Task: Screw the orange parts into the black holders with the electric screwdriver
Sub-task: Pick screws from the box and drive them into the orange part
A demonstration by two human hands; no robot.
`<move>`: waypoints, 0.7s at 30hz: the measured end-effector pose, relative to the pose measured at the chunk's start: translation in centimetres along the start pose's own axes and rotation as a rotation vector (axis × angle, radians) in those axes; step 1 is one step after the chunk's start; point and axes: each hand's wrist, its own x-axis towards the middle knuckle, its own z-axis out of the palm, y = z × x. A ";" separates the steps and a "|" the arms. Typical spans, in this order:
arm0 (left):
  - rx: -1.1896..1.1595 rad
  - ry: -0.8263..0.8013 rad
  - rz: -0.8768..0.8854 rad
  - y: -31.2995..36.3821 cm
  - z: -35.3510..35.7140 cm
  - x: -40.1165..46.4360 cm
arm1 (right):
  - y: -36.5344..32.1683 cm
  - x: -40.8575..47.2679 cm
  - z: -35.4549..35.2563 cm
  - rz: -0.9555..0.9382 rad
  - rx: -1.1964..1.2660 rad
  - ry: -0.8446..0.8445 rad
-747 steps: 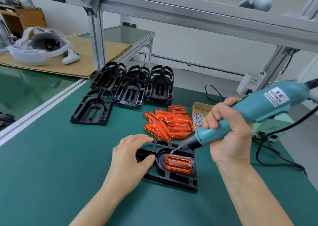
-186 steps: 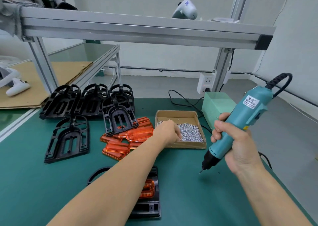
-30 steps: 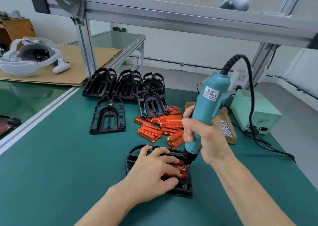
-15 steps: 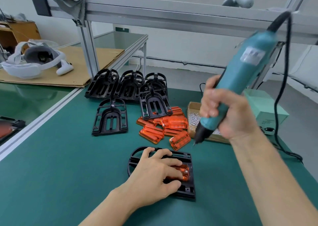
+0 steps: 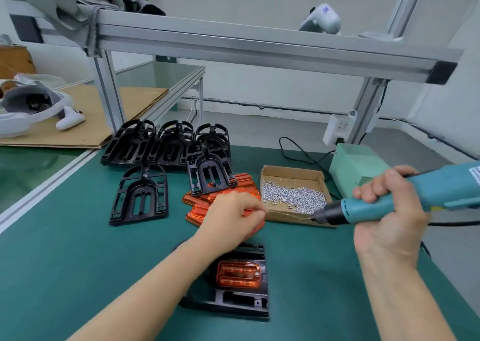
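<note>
Right hand (image 5: 389, 218) grips teal electric screwdriver (image 5: 405, 201), fingers curled round its barrel, tool lying almost level with bit tip pointing left, over the near edge of cardboard box (image 5: 293, 174). Box holds a heap of small silver screws (image 5: 293, 197). Left hand (image 5: 233, 220) reaches forward over the loose pile of orange parts (image 5: 197, 210), fingers loosely curled, thumb and forefinger close together toward the box; whether it pinches anything, cannot tell.

Black holder (image 5: 233, 301) lies flat on green mat (image 5: 65, 262) near the viewer, partly under the left forearm, with one orange part (image 5: 239, 274) seated in its recess; a screw head shows at the part's right edge. Neither hand touches this holder.

Further back: single empty holder (image 5: 140, 195) flat on the mat left of the orange pile, another holder (image 5: 210, 171) leaning on the pile's far side, and a row of stacked holders (image 5: 155, 143) behind them. Pale green power unit (image 5: 355, 164) sits right of the box, behind the right hand. White outlet (image 5: 337, 130) is fixed to the aluminium frame (image 5: 233, 44) leg. White headset (image 5: 31, 112) rests on cardboard sheet (image 5: 104, 112) at far left.
</note>
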 end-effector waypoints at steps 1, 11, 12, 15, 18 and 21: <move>0.032 -0.007 -0.017 0.2 0.5 1.6 | -0.2 0.1 -0.3 -0.016 -0.003 0.030; 0.181 -0.315 -0.119 1.2 6.5 10.1 | -0.7 -0.2 -1.7 -0.018 -0.033 0.085; 0.124 -0.346 -0.151 1.2 6.9 10.3 | -0.7 -0.2 -1.8 -0.013 -0.037 0.087; 0.023 -0.406 -0.233 1.2 7.8 11.0 | -0.6 -0.2 -2.0 -0.008 -0.045 0.090; 0.021 -0.433 -0.293 1.3 8.5 11.7 | -0.4 -0.1 -2.2 -0.003 -0.053 0.082; 0.100 -0.475 -0.334 1.4 8.9 12.3 | -0.2 -0.1 -2.3 0.003 -0.059 0.084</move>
